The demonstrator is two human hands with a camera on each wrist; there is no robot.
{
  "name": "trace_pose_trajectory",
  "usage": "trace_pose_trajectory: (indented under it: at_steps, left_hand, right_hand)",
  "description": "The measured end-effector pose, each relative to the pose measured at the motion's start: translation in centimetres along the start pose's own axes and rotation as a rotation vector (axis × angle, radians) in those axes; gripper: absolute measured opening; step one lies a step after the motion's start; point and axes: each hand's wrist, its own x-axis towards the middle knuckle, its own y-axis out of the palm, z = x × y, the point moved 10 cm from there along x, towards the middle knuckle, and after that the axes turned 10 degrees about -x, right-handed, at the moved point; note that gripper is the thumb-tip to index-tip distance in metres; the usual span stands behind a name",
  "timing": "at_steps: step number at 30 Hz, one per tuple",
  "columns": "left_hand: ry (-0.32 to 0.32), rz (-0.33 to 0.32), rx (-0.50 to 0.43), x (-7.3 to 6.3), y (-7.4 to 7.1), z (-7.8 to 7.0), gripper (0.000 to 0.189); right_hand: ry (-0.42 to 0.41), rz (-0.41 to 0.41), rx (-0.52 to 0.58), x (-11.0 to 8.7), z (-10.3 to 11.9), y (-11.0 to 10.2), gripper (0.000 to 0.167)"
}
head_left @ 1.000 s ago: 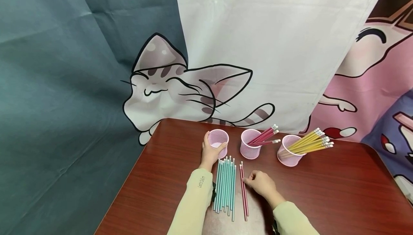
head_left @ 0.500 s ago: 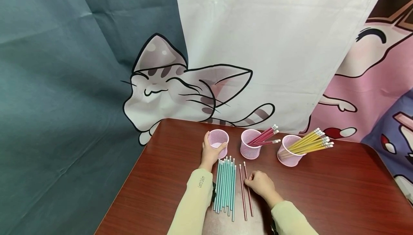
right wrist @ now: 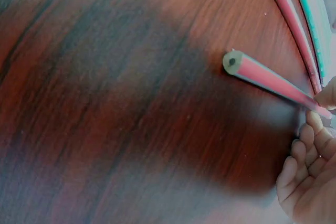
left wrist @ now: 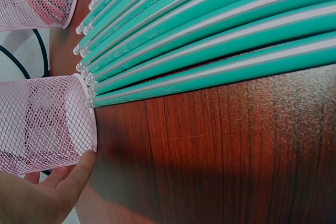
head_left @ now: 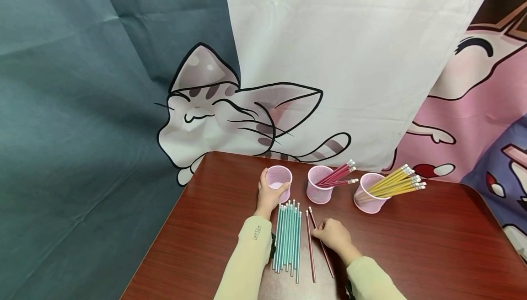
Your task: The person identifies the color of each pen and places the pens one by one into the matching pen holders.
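Red pencil (right wrist: 273,82) in my right hand (head_left: 332,236), pinched between thumb and forefinger, slants across the wooden table (head_left: 432,249) just right of a second red pencil (head_left: 310,247); I cannot tell whether its flat, unsharpened end touches the wood. My left hand (head_left: 268,196) grips a pink mesh cup (left wrist: 37,124), thumb and fingers on opposite sides, just beyond the teal pencils (head_left: 287,238). Further right stand a middle cup (head_left: 319,195) with more red pencils (head_left: 339,171) and a right-hand cup (head_left: 368,205) with yellow pencils (head_left: 397,184).
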Motion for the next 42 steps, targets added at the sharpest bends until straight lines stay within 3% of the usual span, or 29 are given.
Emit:
trace_pose_trajectory:
  at_steps: [17,27,42]
  left_hand:
    - [0.010,-0.003,-0.006,-0.1,-0.1,-0.1,0.091]
    - [-0.003,0.001,0.002,-0.1,-0.1,0.0,0.091]
    - [-0.017,-0.001,-0.003,0.0,0.1,0.2,0.091]
  right_hand:
    - [-0.093,-0.106,0.156,0.4,1.1,-4.1,0.017]
    - [-0.186,-0.185,0.319,0.4,1.7,-7.0,0.018]
    - [-0.148,-0.305,0.388,0.7,0.7,-10.7,0.011]
